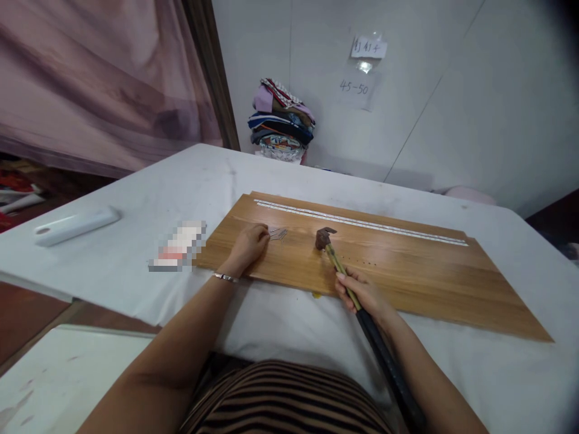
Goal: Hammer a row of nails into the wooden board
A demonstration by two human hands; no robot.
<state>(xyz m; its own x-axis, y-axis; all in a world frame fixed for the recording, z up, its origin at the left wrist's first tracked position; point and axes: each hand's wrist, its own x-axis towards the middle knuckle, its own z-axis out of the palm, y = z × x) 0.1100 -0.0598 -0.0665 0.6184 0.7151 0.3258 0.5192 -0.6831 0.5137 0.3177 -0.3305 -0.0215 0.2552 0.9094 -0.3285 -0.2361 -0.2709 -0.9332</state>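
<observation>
My right hand (pixel 359 289) is wrapped around the handle of a claw hammer (pixel 337 260). The hammer's rusty head (pixel 322 239) is over the wooden board (pixel 434 283), its long black grip running back past my forearm. At the board's left part, my left hand (pixel 249 246) has its fingertips pinched together beside a small pile of nails (pixel 279 234). Whether a nail is between those fingers is too small to make out. To the right of the hammer head, a short row of small dark dots (pixel 359 261) marks the board; I cannot tell if they are holes or nail heads.
Two white measuring strips (pixel 362 223) run along the board's far side. On the white-covered table (pixel 154 193) lie a pixelated flat object (pixel 178 244) and a white elongated object (pixel 76 226). Folded clothes (pixel 283 123) are stacked against the wall. A pale surface (pixel 67 374) stands lower left.
</observation>
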